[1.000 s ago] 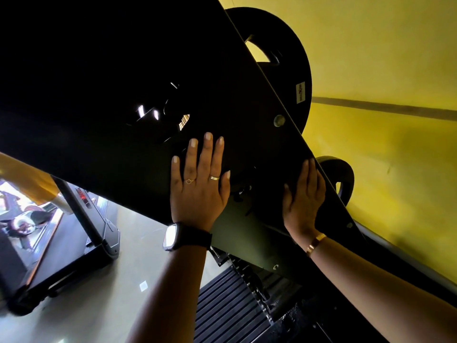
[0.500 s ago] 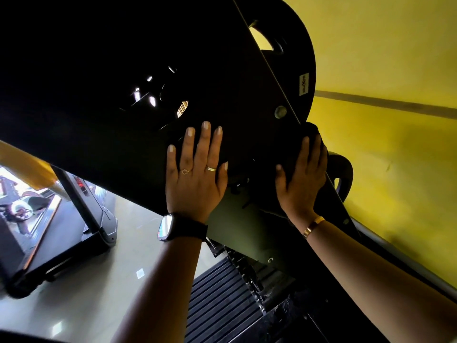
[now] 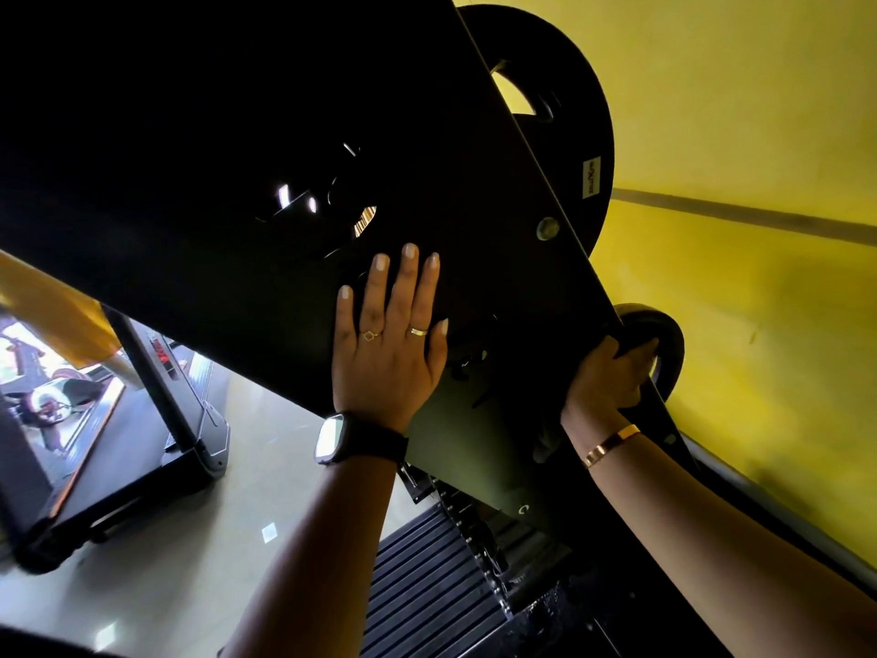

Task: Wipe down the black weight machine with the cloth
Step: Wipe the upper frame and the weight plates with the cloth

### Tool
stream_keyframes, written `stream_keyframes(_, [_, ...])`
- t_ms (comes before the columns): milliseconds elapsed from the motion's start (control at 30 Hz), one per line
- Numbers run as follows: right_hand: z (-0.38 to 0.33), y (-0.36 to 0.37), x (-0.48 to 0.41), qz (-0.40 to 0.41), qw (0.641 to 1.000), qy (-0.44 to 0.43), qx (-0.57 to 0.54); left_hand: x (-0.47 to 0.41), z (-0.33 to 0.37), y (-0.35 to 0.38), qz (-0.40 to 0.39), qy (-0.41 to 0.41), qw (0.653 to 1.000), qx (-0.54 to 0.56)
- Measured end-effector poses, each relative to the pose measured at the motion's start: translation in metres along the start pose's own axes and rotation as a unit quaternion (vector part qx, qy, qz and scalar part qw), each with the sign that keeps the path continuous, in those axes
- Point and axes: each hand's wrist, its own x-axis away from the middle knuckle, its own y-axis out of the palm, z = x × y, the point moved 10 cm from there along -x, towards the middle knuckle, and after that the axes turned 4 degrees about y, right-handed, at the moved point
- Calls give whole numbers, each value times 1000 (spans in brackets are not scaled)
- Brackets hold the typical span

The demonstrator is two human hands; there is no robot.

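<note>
From the head camera, the black weight machine (image 3: 213, 159) fills the upper left, its slanted panel running down to the right past a large weight plate (image 3: 574, 78) by the yellow wall (image 3: 759, 325). The left hand (image 3: 387, 353) lies flat on the panel, fingers straight, holding nothing. The right hand (image 3: 602, 377) curls round the panel's right edge. A dark fold just below that wrist is probably the cloth (image 3: 545, 441) (too dim to be sure). The machine looks rigid, heavy and smooth, so it should not shift; its edge makes a good brace. The soft cloth is best bunched under the palm.
</note>
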Motion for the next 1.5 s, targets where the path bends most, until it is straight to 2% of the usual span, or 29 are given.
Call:
stream_keyframes(133, [-53, 11, 62, -19, 981, -191, 24, 1, 0, 0, 6, -1, 1000, 1])
stream_keyframes(200, [-66, 22, 94, -38, 940, -333, 60, 1, 0, 0, 8, -5, 1000, 1])
stream_keyframes(267, [-60, 34, 111, -55, 890, -437, 119, 2, 0, 0, 10, -5, 1000, -3])
stream_keyframes(333, [-44, 40, 108, -49, 846, -500, 177, 2, -1, 0, 10, -8, 1000, -3])
stream_keyframes(367, [-34, 41, 100, -46, 841, -505, 190, 2, -1, 0, 10, -8, 1000, -2])
stream_keyframes(600, [39, 16, 11, -20, 945, -310, 104, 2, -1, 0, 2, -12, 1000, 2])
stream_keyframes(700, [71, -3, -24, 15, 988, -156, 4, 1, 0, 1, -2, -12, 1000, 2])
stream_keyframes(800, [110, -9, -33, 16, 998, 22, -57, 2, -1, 1, -1, -14, 1000, -3])
stream_keyframes(833, [117, -7, -30, 14, 996, 55, -67, 2, 0, 1, 0, -13, 1000, -4])
stream_keyframes(900, [112, -1, -18, 14, 997, 55, -60, 2, 0, 0, 2, -12, 1000, -6])
stream_keyframes(1033, [60, 19, 25, -11, 997, -67, -24, 2, 0, 1, 2, -12, 1000, -9])
stream_keyframes(1133, [14, 31, 77, -42, 969, -240, 42, 3, 1, 0, 2, -15, 1000, -12])
stream_keyframes(1233, [8, 43, 118, -93, 899, -412, 119, 3, 1, -1, 5, -18, 1000, -13])
stream_keyframes(1333, [43, 54, 128, -115, 785, -565, 227, 3, 0, -1, 6, -20, 1000, -12])
stream_keyframes(1367, [57, 54, 123, -111, 758, -592, 250, 3, 0, -2, 7, -19, 1000, -13])
stream_keyframes(1400, [70, 53, 115, -113, 748, -598, 266, 3, 1, -1, 6, -18, 1000, -13])
stream_keyframes(1500, [102, 46, 84, -122, 760, -565, 298, 3, 1, 0, 1, -14, 1000, -12])
